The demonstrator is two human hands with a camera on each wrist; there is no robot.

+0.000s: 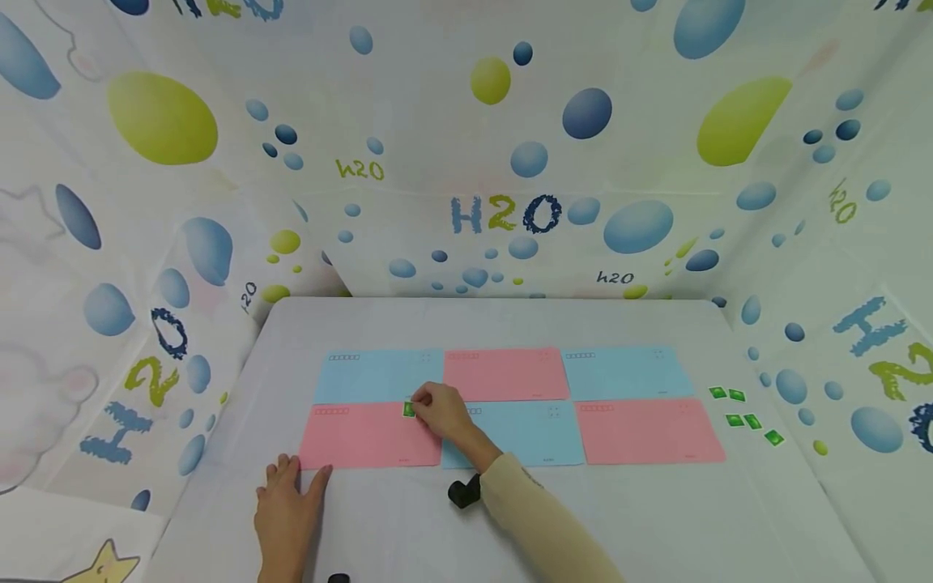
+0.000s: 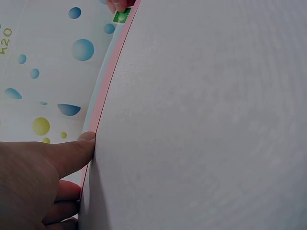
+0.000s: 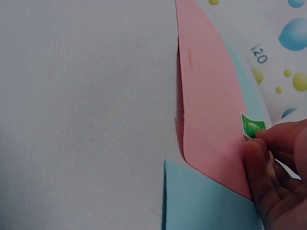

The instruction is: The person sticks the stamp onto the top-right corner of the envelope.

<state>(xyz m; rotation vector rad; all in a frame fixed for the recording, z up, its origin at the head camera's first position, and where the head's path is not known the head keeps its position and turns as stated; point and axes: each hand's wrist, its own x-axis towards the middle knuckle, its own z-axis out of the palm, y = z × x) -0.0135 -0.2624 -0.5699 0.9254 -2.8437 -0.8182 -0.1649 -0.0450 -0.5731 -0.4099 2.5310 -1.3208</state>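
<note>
My right hand [image 1: 446, 414] pinches a green postage stamp [image 1: 407, 410] with a white border over the upper right part of the front-left pink envelope [image 1: 357, 441]. In the right wrist view, the stamp [image 3: 249, 125] stands between thumb and fingertip, tilted up from the envelope [image 3: 211, 96]; whether its edge touches the paper I cannot tell. At that envelope's lower left corner rests my left hand [image 1: 284, 506], its fingers extended. From the left wrist view, the thumb [image 2: 79, 148] touches the envelope's near edge.
Blue and pink envelopes alternate in two rows, including a blue one [image 1: 510, 445] beneath my right forearm. Several loose green stamps [image 1: 743, 421] lie at the right. A small black object [image 1: 463, 491] sits by the right sleeve; another dark one [image 1: 338, 578] shows at the bottom edge.
</note>
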